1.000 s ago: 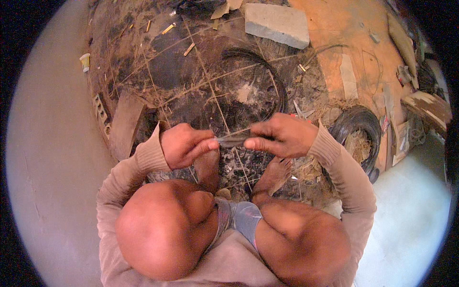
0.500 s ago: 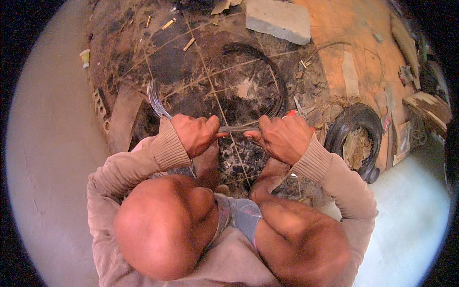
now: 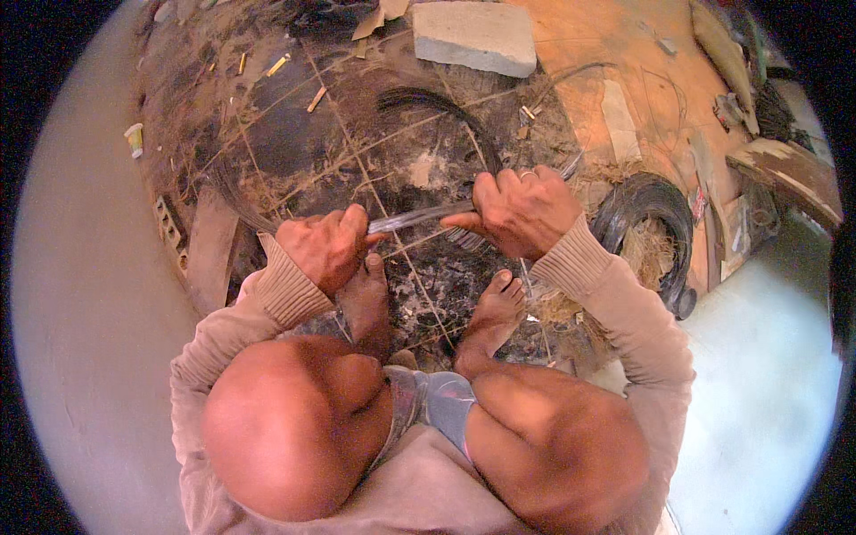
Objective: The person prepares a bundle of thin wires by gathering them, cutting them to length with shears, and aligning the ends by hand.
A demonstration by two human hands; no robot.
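Note:
A bundle of thin metal wire [image 3: 412,218] stretches between my two hands, above my feet. My left hand [image 3: 323,248] is closed round its left part, thumb along the strands. Darker strands run from behind this hand toward the upper left. My right hand [image 3: 526,209] is closed round the right part, held a little higher than the left, with its thumb pointing left. Some strand ends show just under its thumb. A dark curved bunch of wire [image 3: 446,105] reaches from behind my right hand up over the floor.
At the right lies a coil of black wire [image 3: 624,201], with dry fibres in its middle. A pale block [image 3: 474,45] sits at the far side. Wooden boards [image 3: 785,174] are at the right edge, and a flat board [image 3: 212,241] is at the left. The tiled floor is dirty and littered.
The hands have moved apart, so more wire shows between them. My right hand has risen above the left. The whole view has shifted, and both feet now show more fully.

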